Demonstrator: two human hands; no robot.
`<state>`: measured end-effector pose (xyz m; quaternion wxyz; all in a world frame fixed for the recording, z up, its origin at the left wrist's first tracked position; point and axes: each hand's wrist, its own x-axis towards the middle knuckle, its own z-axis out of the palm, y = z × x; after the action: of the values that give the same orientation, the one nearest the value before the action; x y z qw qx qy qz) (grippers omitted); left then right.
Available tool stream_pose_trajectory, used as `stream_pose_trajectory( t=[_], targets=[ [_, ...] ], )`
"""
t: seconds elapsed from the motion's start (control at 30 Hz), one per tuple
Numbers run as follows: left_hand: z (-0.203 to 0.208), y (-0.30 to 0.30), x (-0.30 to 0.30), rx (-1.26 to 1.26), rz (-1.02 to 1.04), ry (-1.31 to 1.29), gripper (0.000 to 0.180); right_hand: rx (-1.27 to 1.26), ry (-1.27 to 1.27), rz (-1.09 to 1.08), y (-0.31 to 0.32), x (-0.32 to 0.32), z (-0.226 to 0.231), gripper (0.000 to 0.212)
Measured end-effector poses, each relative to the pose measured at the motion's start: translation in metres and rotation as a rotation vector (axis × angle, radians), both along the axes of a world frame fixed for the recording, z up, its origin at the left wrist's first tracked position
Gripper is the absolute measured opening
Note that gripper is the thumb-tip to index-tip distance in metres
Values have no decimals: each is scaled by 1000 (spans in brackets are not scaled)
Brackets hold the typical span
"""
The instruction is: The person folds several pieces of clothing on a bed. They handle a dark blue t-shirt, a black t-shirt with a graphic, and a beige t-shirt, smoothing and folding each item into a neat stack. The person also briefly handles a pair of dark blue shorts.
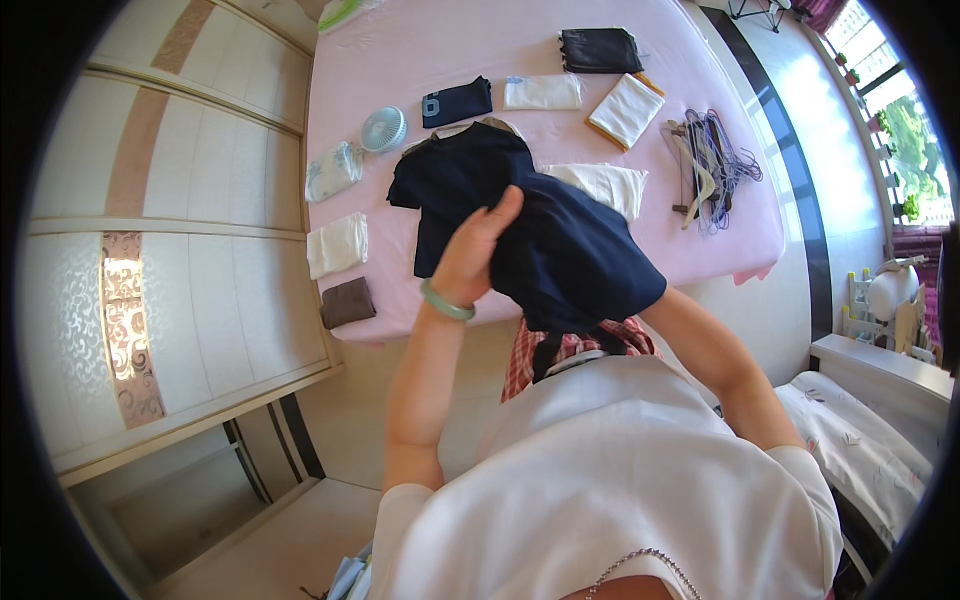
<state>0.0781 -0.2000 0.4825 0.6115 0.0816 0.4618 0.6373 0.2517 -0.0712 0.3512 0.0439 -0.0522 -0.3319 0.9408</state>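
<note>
A dark navy shirt (570, 250) is stretched between my arms, partly raised off the pink-covered bed (390, 270). Its far part, with what looks like a short sleeve, rests on the bed over a pale cloth. My left hand (475, 245) is closed on the shirt's left side, thumb on top, the other fingers mostly hidden. From the right, my right forearm (715, 350) reaches under or into the near end of the shirt, and the cloth covers that hand. A folded white garment (605, 185) lies just beyond the shirt, partly covered by it.
Folded garments lie around: brown (348, 302), white (338, 245), patterned (334, 172), navy (457, 103), white (542, 92), black (600, 50), yellow-edged white (625, 110). A small blue fan (383, 130) and piled hangers (715, 170) are on the bed. A wardrobe (200, 160) stands left.
</note>
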Motion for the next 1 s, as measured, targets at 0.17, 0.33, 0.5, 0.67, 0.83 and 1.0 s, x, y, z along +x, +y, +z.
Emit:
stream_pose_trajectory(
  t=[0.17,0.33,0.5,0.67,0.83,1.0],
  targets=[
    [-9,-20,-45,31,169,8,45,-5,-79,-88,34,52,-13,36],
    [2,-34,-61,76,385,19,36,-124,-349,-462,91,84,-13,31],
    [9,-30,-60,134,362,-10,30,252,-842,-837,106,106,-42,34],
    [17,-12,-51,-85,233,506,31,1587,-937,-806,100,95,-88,40],
    [57,-7,-30,-113,-496,1189,55,1223,-429,-577,61,23,8,24],
    [88,4,-14,-60,-870,1523,57,1097,113,-258,17,-41,126,27]
  ],
)
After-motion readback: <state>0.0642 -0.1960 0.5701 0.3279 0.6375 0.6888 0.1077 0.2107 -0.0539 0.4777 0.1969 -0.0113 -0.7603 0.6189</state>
